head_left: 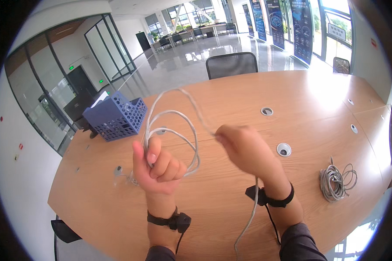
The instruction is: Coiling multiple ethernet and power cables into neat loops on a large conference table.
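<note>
Loose loops of a light grey cable [196, 137] hang in the air from my left hand [160, 168], whose fingers are closed around them. To the right, my right hand [243, 148] pinches the same cable between thumb and fingers, and a single strand arcs up and over from the loops to it. Below my right hand the cable's free length [252, 212] drops past the wrist toward the bottom of the picture. Both hands are above the wooden table [209, 208]. Each wrist wears a black strap with a small box.
A coiled grey cable [334, 183] lies on the table at right. A blue perforated file holder [116, 115] stands at the left, beside a dark monitor [79, 107]. Round cable grommets [284, 149] are set into the tabletop. A black mesh chair [232, 65] stands beyond the far edge.
</note>
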Available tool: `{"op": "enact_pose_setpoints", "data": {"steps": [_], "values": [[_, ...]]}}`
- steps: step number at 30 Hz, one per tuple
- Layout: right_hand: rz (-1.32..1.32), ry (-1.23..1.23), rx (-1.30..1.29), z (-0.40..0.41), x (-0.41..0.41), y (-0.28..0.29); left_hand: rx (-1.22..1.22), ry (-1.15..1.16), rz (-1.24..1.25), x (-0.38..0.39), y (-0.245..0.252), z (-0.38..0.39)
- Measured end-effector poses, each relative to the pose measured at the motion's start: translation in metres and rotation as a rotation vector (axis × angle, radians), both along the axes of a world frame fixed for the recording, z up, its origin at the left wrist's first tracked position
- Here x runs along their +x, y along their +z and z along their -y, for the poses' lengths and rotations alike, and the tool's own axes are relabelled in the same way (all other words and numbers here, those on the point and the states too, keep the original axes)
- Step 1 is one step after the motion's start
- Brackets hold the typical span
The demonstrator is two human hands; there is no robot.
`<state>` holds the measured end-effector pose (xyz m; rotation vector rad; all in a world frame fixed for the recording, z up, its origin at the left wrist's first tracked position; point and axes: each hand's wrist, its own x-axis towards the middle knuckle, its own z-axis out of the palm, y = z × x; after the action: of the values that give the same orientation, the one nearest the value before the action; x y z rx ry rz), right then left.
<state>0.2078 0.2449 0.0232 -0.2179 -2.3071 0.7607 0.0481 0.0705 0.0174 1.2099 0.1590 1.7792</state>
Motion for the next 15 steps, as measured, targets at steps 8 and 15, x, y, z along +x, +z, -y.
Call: {"op": "enact_pose_setpoints", "data": {"steps": [8, 15], "values": [[0.234, 0.316, 0.232, 0.046, -0.001, -0.011, -0.019, 0.518, -0.161, 0.007, -0.007, -0.011], [0.331, 0.327, 0.324, 0.039, 0.012, -0.001, -0.070, 0.748, -0.500, 0.017, -0.002, -0.006]]}}
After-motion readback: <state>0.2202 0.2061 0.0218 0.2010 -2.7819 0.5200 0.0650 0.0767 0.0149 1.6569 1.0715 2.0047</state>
